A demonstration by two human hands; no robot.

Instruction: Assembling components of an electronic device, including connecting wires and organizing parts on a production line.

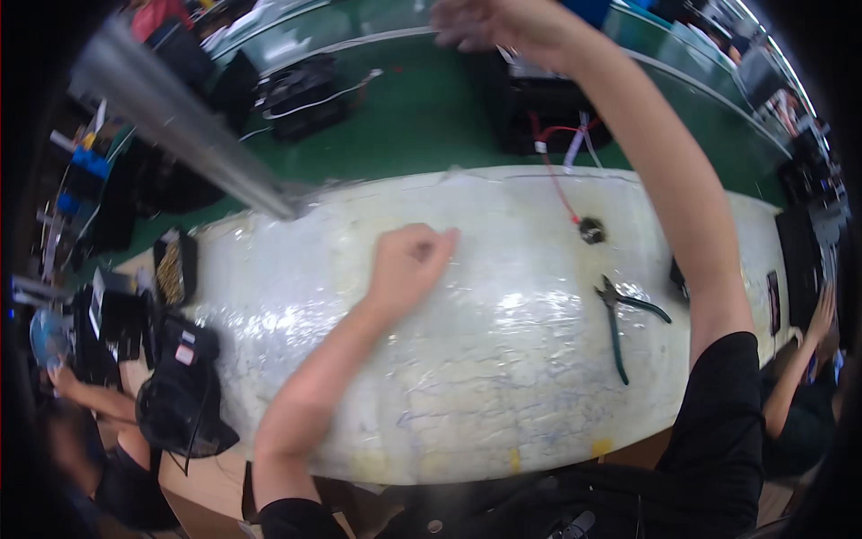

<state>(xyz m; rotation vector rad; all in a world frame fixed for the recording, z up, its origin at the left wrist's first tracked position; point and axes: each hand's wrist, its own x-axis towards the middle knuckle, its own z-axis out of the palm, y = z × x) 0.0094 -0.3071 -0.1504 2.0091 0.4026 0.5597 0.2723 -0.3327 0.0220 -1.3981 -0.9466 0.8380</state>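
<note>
My left hand (pixel 406 269) is held over the middle of a pale, plastic-covered table (pixel 503 386). Its fingers are curled, thumb and forefinger close together, around a small dark spot that I cannot make out. Far forward and raised, my right hand (pixel 512 31) reaches above a black box-shaped device (pixel 548 99) beyond the table. Motion smears its fingers, and nothing can be recognised in them. Green-handled cutting pliers (pixel 620 314) lie with handles spread on the right of the table. Beyond them sits a small dark round part (pixel 591 231) joined to a red wire (pixel 558 184).
A metal post (pixel 206 135) rises at the table's far left. Beside it are a black bin of small brass-coloured pieces (pixel 171 274) and a black bag (pixel 187 386). A black cabled device (pixel 305 94) rests on the green surface (pixel 404 117). Other people work at both sides.
</note>
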